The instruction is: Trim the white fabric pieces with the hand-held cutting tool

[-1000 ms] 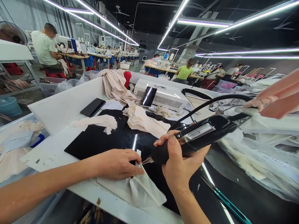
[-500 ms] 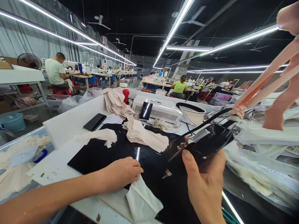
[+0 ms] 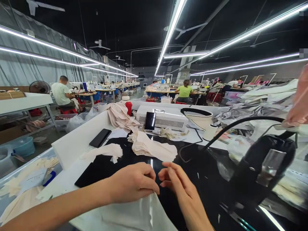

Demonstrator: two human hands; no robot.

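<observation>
My left hand (image 3: pixel 141 182) pinches the upper edge of a thin white cloth (image 3: pixel 134 211), which hangs over the near edge of the black work surface (image 3: pixel 192 183). Just to its right, my right hand (image 3: pixel 176 183) is off the cloth, fingers curled and apart, with nothing seen in it. A black handheld device (image 3: pixel 262 166) with a thick cable hangs at the right, apart from my right hand. Beyond my hands lies a stack of pale pink fabric pieces (image 3: pixel 151 146), and a single pale strip (image 3: pixel 108 150) is at its left.
At the back of the table are a white vented box (image 3: pixel 166 117), an upright phone (image 3: pixel 150 121), a thread cone (image 3: pixel 210 132) and a round bin (image 3: pixel 197 118). A black phone (image 3: pixel 100 138) lies left. People sit at machines farther off. Fabric is heaped at right.
My right hand has let go of the black device and moved left beside my left hand. The device now hangs farther right. My left hand still pinches the cloth, which has shifted.
</observation>
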